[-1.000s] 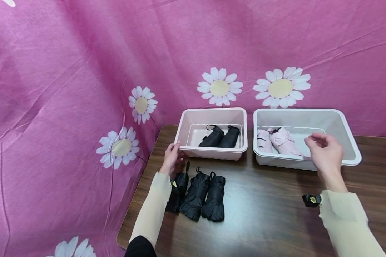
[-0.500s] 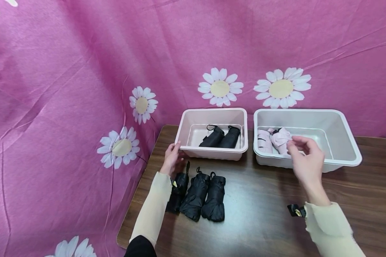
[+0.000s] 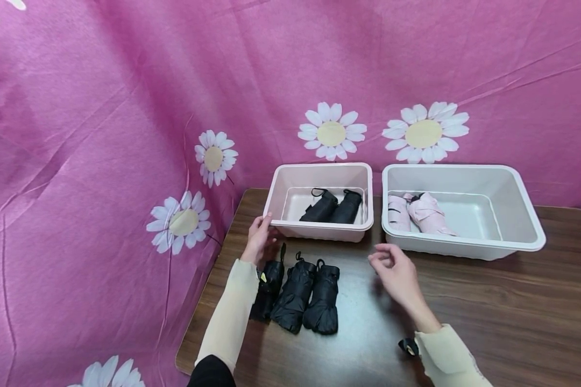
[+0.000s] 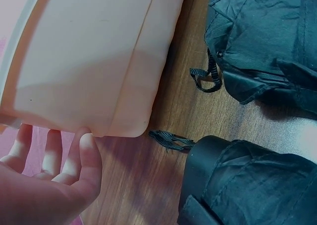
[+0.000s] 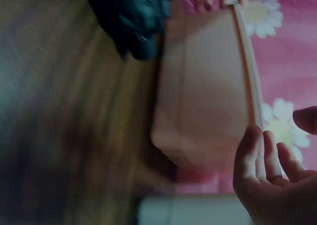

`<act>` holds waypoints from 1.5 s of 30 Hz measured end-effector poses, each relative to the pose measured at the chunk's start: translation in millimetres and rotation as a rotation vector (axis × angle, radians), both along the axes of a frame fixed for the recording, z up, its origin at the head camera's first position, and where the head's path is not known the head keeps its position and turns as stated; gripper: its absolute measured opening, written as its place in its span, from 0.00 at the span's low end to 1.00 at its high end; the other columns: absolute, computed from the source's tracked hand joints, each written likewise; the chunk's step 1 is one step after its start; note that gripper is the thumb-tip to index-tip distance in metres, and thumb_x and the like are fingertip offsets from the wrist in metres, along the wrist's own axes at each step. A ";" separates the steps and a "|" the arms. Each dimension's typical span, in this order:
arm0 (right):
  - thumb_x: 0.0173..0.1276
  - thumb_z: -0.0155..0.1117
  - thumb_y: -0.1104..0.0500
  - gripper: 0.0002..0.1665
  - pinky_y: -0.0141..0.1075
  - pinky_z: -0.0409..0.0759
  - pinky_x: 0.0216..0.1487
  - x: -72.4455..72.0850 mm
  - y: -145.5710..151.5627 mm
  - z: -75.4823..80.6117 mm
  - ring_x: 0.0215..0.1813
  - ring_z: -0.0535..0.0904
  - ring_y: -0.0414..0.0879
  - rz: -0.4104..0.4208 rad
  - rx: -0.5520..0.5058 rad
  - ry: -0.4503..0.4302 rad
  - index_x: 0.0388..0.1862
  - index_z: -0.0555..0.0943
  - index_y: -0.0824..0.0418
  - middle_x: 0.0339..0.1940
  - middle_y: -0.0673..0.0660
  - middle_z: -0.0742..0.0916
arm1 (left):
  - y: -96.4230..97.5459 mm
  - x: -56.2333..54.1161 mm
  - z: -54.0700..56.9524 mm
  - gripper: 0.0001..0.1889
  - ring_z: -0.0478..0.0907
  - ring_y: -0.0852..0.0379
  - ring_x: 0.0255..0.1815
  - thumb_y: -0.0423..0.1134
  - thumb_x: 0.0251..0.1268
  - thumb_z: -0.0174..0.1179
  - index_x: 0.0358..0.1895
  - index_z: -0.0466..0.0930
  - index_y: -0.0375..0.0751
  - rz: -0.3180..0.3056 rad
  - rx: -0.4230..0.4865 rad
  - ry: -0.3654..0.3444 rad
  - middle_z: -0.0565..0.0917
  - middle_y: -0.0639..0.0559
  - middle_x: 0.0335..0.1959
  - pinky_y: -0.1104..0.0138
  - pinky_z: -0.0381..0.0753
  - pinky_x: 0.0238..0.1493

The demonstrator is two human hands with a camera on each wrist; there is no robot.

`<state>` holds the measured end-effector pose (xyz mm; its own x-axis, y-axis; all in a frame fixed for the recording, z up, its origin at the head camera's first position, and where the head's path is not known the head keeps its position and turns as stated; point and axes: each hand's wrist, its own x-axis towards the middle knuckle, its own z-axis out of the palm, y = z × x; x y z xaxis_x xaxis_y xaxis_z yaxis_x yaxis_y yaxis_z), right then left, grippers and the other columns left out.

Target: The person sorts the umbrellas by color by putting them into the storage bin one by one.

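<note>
My left hand (image 3: 258, 239) holds the front left corner of the pale pink plastic bin (image 3: 319, 230), its fingers (image 4: 90, 153) against the wall below the rim. Two black folded umbrellas (image 3: 347, 207) lie inside that bin. Three more folded umbrellas (image 3: 294, 295), also black, lie side by side on the table in front of it, the leftmost partly hidden by my left wrist. My right hand (image 3: 398, 274) hovers over the table between the two bins, fingers loosely bent around nothing. In the right wrist view its fingertips appear near the pink bin's rim, though the head view shows them apart.
A larger whitish bin (image 3: 465, 247) stands on the right with two pink folded umbrellas (image 3: 431, 215) at its left end. Both bins sit on a brown wooden table (image 3: 368, 344), near a pink flowered cloth (image 3: 271, 80) hanging behind and to the left.
My right hand has moved left and towards me, from above the whitish bin to the table in front of the gap between bins. My left hand has stayed on the pink bin's corner.
</note>
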<state>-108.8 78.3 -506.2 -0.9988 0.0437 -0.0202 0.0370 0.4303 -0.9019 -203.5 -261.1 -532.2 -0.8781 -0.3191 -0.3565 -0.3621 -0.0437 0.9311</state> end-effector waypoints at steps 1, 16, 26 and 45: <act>0.67 0.62 0.58 0.17 0.27 0.75 0.32 1.1 -2.8 -3.6 0.32 0.79 0.30 0.021 0.010 -0.028 0.53 0.77 0.61 0.42 0.59 0.87 | 0.1 -0.1 0.0 0.20 0.82 0.47 0.39 0.56 0.68 0.56 0.51 0.72 0.45 0.000 0.003 0.001 0.78 0.32 0.55 0.53 0.80 0.45; 0.65 0.65 0.52 0.30 0.33 0.78 0.31 25.8 -51.3 -38.7 0.32 0.83 0.46 0.171 -0.027 -0.287 0.60 0.70 0.68 0.41 0.59 0.86 | 1.7 1.7 2.8 0.18 0.83 0.52 0.34 0.55 0.68 0.56 0.49 0.73 0.45 0.020 0.004 0.015 0.83 0.40 0.44 0.55 0.80 0.41; 0.64 0.63 0.43 0.40 0.53 0.76 0.55 42.8 -79.5 -62.4 0.53 0.80 0.58 0.199 0.088 -0.365 0.61 0.68 0.72 0.44 0.64 0.86 | 1.7 2.1 1.5 0.18 0.82 0.46 0.38 0.54 0.68 0.56 0.49 0.72 0.44 0.025 0.018 0.027 0.80 0.33 0.49 0.59 0.80 0.36; 0.51 0.70 0.33 0.56 0.45 0.79 0.43 48.2 -104.0 -76.3 0.41 0.79 0.53 0.198 0.159 -0.402 0.61 0.64 0.76 0.43 0.68 0.81 | 0.5 2.6 1.9 0.18 0.81 0.49 0.35 0.53 0.68 0.57 0.50 0.73 0.44 0.027 0.027 0.024 0.81 0.37 0.45 0.62 0.80 0.34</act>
<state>-60.7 -25.7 -582.4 -0.9026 -0.1128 -0.4154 0.2731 0.5959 -0.7552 -200.9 -260.6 -530.3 -0.8776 -0.3336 -0.3442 -0.3380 -0.0783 0.9379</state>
